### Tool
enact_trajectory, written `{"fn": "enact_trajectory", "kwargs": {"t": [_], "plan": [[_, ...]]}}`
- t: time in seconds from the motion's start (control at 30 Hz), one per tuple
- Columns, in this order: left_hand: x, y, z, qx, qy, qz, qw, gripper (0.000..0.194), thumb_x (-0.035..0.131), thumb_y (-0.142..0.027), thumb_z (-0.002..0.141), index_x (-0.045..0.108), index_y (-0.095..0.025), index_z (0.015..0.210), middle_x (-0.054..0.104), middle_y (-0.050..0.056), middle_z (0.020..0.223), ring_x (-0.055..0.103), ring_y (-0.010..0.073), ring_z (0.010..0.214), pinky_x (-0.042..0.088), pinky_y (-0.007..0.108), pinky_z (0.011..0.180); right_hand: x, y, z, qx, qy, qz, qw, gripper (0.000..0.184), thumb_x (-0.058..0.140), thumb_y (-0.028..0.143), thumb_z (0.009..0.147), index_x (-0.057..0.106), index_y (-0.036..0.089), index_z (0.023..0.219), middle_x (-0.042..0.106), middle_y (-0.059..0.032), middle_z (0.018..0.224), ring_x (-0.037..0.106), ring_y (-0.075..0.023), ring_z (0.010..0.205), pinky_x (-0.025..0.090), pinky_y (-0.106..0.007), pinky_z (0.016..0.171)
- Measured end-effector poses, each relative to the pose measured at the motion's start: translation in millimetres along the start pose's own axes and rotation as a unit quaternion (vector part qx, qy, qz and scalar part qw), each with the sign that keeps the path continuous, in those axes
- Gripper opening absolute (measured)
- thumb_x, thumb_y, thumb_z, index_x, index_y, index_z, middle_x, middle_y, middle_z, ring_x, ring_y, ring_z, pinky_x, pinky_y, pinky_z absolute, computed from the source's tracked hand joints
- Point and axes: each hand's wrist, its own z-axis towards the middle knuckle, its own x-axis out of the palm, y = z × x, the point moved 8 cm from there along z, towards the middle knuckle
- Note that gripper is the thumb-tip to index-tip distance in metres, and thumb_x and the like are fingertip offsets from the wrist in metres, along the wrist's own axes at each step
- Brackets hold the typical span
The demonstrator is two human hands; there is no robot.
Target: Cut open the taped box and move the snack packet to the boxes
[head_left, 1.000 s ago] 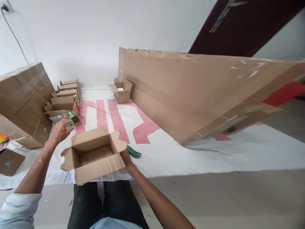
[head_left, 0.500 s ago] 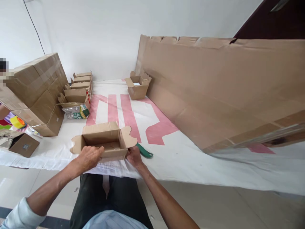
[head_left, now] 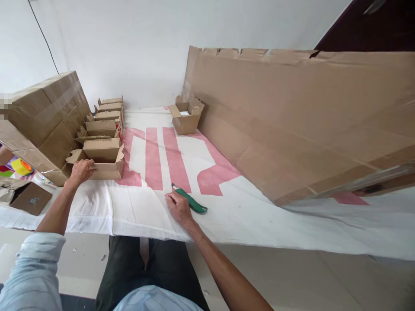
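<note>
An open small cardboard box (head_left: 105,171) stands at the front of the row on the left, its side flaps up. My left hand (head_left: 82,170) grips the near left wall of this box, fingers hooked over the edge. On the white cloth, my right hand (head_left: 178,206) rests with its fingers curled in, and nothing shows in them. Right beside it lies a green curved tool (head_left: 193,203), like a folding knife handle, partly hidden by the hand; whether they touch I cannot tell.
Several small open boxes (head_left: 108,115) line up behind, next to a large taped carton (head_left: 60,114). Another small box (head_left: 186,123) stands by a big cardboard sheet (head_left: 292,121). At the left lie yellow tape (head_left: 21,167) and a brown box (head_left: 32,198). The table's front edge is near my body.
My left hand has moved the box left, from in front of me to the row's front, where it now hides the plastic packet. My right hand has let go of the box.
</note>
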Motion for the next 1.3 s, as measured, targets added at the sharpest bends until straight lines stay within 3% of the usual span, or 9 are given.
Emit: {"fn": "enact_trajectory", "kwargs": {"t": [0.3,0.5,0.63,0.8,0.9,1.13,1.3], "plan": [[13.1,4.3,-13.7,0.019,-0.051,-0.020,0.998,0.056,0.080,-0.032,0.090,0.072,-0.023,0.145,0.075,0.017,0.141,0.066,0.0427,0.139,0.048,0.055,0.120,2.7,-6.8,-3.2,-0.004,0.001,-0.004,1.000,0.029,0.057,0.032,0.104,0.075,0.024,0.083,0.077,-0.0058,0.081,0.067,-0.0225,0.074,0.054,-0.035,0.076],[14.9,-23.6,-38.6,0.060,-0.115,-0.062,0.990,0.084,0.089,-0.033,0.084,0.057,-0.022,0.162,0.066,0.020,0.151,0.058,0.0450,0.146,0.046,0.057,0.121,3.5,-9.2,-6.2,-0.009,0.000,-0.009,1.000,0.030,0.057,0.035,0.105,0.075,0.024,0.083,0.079,-0.0061,0.081,0.069,-0.0232,0.076,0.054,-0.035,0.076],[23.0,-42.3,-43.5,0.066,-0.134,-0.084,0.985,0.080,0.084,-0.027,0.087,0.056,-0.021,0.162,0.064,0.022,0.152,0.056,0.0442,0.146,0.045,0.056,0.121,3.9,-10.3,-8.5,-0.014,0.004,-0.013,1.000,0.029,0.058,0.035,0.105,0.076,0.024,0.085,0.079,-0.0065,0.082,0.069,-0.0235,0.076,0.055,-0.036,0.076],[25.8,-47.8,-31.0,-0.012,-0.166,-0.084,0.982,0.061,0.065,-0.012,0.091,0.066,-0.016,0.151,0.069,0.024,0.137,0.060,0.0446,0.138,0.042,0.059,0.122,4.8,-12.2,-10.0,-0.020,0.007,-0.022,1.000,0.028,0.058,0.034,0.104,0.077,0.025,0.086,0.080,-0.0071,0.084,0.071,-0.0242,0.077,0.056,-0.036,0.077],[28.6,-55.3,-29.3,-0.040,-0.181,-0.077,0.980,0.060,0.059,-0.009,0.092,0.066,-0.014,0.151,0.070,0.025,0.136,0.058,0.0446,0.143,0.037,0.061,0.127,5.4,-13.0,-10.5,-0.024,0.002,-0.028,0.999,0.028,0.058,0.034,0.103,0.078,0.024,0.087,0.081,-0.0078,0.085,0.072,-0.0248,0.078,0.056,-0.036,0.077],[33.9,-61.6,-44.2,-0.048,-0.169,-0.099,0.979,0.092,0.083,-0.019,0.083,0.051,-0.018,0.169,0.054,0.026,0.169,0.034,0.0494,0.171,0.030,0.063,0.135,7.1,-12.4,-12.3,-0.041,-0.006,-0.033,0.999,0.028,0.056,0.033,0.104,0.078,0.025,0.088,0.082,-0.0075,0.085,0.074,-0.0247,0.079,0.057,-0.036,0.077],[24.1,-78.7,-69.9,-0.030,-0.182,-0.116,0.976,0.083,0.082,-0.025,0.089,0.053,-0.020,0.167,0.049,0.025,0.175,0.031,0.0499,0.172,0.032,0.065,0.133,7.4,-10.3,-13.1,-0.056,-0.004,-0.031,0.998,0.028,0.057,0.032,0.105,0.078,0.024,0.089,0.082,-0.0081,0.086,0.074,-0.0254,0.080,0.056,-0.036,0.077]]}}
